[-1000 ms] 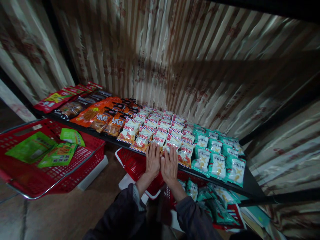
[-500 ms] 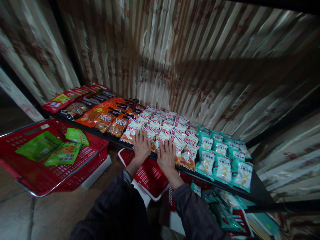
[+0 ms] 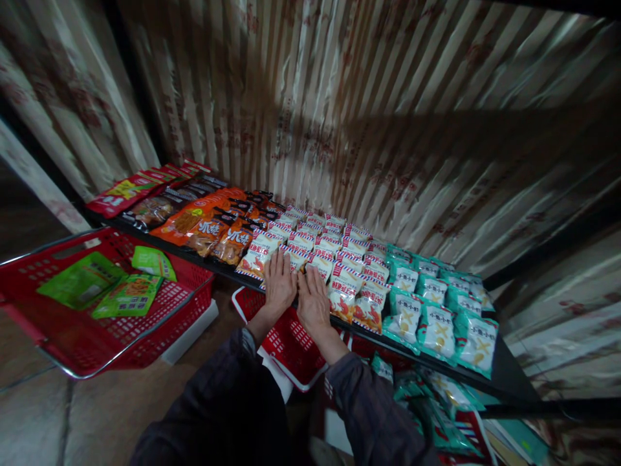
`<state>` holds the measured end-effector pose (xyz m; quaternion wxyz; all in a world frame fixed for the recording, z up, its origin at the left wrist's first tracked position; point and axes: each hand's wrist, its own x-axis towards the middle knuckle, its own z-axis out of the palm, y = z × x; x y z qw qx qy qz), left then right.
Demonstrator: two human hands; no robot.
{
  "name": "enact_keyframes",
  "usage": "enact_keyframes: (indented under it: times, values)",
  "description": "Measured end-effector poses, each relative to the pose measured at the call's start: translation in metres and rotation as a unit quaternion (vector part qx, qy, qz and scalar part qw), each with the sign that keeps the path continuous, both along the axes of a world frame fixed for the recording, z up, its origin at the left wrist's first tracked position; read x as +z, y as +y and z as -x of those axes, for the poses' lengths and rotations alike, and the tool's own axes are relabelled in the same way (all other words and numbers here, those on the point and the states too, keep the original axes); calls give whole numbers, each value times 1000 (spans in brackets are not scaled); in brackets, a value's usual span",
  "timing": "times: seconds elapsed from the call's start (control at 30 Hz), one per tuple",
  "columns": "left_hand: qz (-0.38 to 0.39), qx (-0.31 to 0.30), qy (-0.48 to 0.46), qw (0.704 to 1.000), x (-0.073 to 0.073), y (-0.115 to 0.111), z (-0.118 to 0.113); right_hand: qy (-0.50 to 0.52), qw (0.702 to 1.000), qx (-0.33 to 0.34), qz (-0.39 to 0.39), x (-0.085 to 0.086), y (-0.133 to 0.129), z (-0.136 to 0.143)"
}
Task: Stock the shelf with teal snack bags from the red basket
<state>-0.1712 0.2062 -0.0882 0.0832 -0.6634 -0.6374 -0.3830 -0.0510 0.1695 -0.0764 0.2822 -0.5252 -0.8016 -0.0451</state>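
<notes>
- White snack bags (image 3: 345, 288) with red lettering and striped edges stand in close rows on a black shelf (image 3: 509, 372), leaning back, the nearest row along the front edge
- Left hand (image 3: 280, 281) lies palm down at that front row, fingers stretched out and close together over the bags, not curled round any of them
- Right hand (image 3: 313, 301) rests just beside it in the same flat pose, fingers straight over the next white bags; both grips are loose and unclosed, and whether the two thumbs touch I cannot tell
- Orange-and-black bags (image 3: 235, 239) sit to the left of the white ones, with dark bags (image 3: 150, 210) and red bags (image 3: 116, 197) farther left
- Teal-and-white bags (image 3: 436, 330) fill the shelf on the right, right next to the white rows
- Pleated backdrop (image 3: 330, 97) with reddish print hangs behind the shelf
- Large red basket (image 3: 140, 353) at lower left holds green packets (image 3: 82, 281)
- Smaller red basket (image 3: 291, 336) shows below the hands, partly hidden by the forearms
- More teal bags (image 3: 446, 421) lie heaped under the shelf at lower right, in shadow
</notes>
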Motion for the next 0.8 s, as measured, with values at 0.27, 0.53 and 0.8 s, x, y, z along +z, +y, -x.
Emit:
enact_keyframes:
  times: [0.27, 0.53, 0.8]
  values:
    - [16, -22, -30, 999, 0, 2, -2, 0, 998, 33, 51, -5, 12, 9]
    - [-36, 87, -94, 991, 13, 15, 27, 70, 994, 54, 64, 5, 10, 16]
    - [-22, 127, -100, 987, 9, 32, 50, 97, 990, 52, 83, 2, 15, 29]
